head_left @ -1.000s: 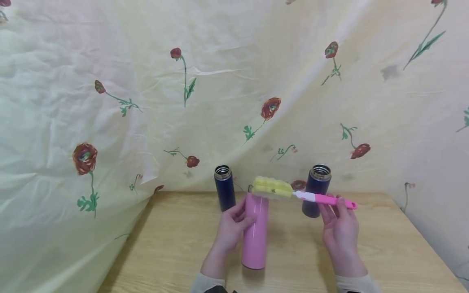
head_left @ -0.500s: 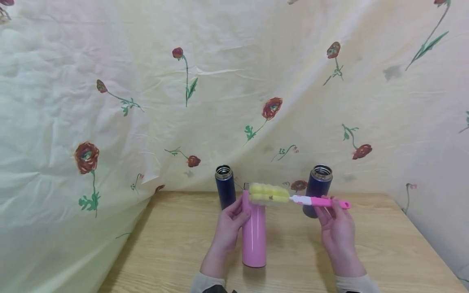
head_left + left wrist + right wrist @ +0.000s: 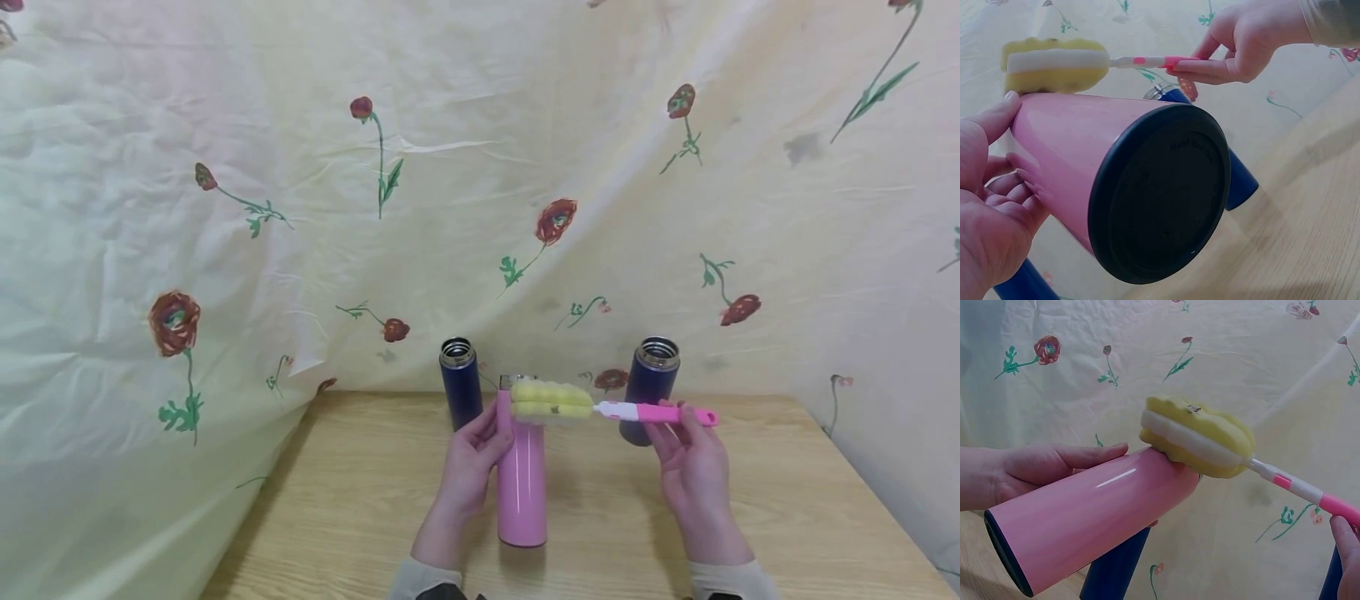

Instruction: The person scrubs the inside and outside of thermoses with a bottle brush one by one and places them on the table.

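Observation:
My left hand (image 3: 468,467) grips a pink bottle (image 3: 522,492) around its upper part, thumb on the near side. The bottle is held up, its black base (image 3: 1160,194) facing the left wrist camera. In my right hand (image 3: 697,467) is a sponge bottle brush, pinched by its pink handle (image 3: 667,414). The brush's yellow and white sponge head (image 3: 1197,434) lies crosswise against the bottle's side near the top, as the right wrist view shows. Part of the bottle's metal mouth (image 3: 516,382) peeks out behind the sponge in the head view.
Two dark blue bottles without lids stand at the back of the wooden table (image 3: 345,483): one (image 3: 462,392) behind my left hand, the other (image 3: 649,383) behind my right. A flowered cloth (image 3: 450,250) hangs behind and along the left side.
The brush has come down and slightly left across the bottle, and my right hand with it. The bottle's metal mouth shows more above the sponge. My left hand keeps its grip.

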`<state>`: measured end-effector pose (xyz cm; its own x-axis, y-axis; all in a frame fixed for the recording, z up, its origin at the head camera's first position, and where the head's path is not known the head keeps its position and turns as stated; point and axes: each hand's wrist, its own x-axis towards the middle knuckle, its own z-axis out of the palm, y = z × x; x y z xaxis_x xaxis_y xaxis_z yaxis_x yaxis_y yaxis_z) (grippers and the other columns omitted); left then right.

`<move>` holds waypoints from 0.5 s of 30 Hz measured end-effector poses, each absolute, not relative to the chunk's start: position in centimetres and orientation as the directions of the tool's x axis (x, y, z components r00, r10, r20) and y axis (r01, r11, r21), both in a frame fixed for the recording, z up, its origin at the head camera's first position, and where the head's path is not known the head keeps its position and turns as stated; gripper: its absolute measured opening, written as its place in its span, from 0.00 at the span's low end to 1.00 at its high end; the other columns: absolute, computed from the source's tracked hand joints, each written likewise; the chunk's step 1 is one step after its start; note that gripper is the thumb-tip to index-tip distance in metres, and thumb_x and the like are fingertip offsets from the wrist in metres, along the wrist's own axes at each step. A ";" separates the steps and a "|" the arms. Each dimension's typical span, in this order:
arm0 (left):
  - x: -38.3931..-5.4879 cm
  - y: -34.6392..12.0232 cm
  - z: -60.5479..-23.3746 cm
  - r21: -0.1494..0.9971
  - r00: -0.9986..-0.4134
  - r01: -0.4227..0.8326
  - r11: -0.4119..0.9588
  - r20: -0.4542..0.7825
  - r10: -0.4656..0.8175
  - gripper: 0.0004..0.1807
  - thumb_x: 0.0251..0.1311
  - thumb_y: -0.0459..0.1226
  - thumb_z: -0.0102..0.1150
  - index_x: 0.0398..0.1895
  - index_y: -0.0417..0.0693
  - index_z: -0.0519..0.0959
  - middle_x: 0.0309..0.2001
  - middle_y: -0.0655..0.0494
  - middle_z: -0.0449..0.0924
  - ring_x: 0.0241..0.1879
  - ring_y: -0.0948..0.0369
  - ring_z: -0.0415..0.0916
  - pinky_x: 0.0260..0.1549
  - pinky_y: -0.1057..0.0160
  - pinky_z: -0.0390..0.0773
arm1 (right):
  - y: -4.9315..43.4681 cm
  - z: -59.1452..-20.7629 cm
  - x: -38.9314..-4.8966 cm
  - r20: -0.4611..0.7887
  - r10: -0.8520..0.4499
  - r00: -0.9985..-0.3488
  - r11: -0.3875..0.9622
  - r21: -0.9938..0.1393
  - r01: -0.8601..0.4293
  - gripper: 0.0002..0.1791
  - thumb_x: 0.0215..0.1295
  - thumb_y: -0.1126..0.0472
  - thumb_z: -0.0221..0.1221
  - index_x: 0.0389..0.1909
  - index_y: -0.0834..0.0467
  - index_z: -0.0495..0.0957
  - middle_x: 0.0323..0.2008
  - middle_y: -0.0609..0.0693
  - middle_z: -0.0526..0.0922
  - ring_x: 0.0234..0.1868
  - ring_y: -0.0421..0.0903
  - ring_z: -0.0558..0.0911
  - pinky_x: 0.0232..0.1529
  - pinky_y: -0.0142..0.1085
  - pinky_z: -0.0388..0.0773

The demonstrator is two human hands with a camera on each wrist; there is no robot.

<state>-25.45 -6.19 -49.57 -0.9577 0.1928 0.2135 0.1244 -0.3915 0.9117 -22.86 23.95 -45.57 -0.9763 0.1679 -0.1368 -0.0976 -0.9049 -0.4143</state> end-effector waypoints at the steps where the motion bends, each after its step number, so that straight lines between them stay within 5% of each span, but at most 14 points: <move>1: -25.4 -6.2 -49.6 0.912 -0.959 0.123 -0.392 0.211 0.191 0.37 0.71 0.26 0.62 0.80 0.31 0.59 0.77 0.33 0.65 0.72 0.47 0.71 0.67 0.58 0.76 | 24.0 -45.5 -22.8 -0.135 0.169 -0.976 -0.904 -0.415 -0.099 0.06 0.83 0.62 0.56 0.53 0.60 0.73 0.42 0.55 0.86 0.43 0.52 0.92 0.56 0.40 0.86; 15: -25.4 -6.1 -49.4 0.910 -0.979 0.083 -0.406 0.150 0.136 0.37 0.73 0.30 0.63 0.81 0.35 0.61 0.77 0.36 0.67 0.71 0.48 0.75 0.65 0.57 0.79 | 24.1 -45.8 -22.8 -0.175 0.161 -0.971 -0.858 -0.511 -0.051 0.07 0.83 0.60 0.56 0.54 0.57 0.73 0.43 0.53 0.87 0.44 0.51 0.92 0.55 0.40 0.86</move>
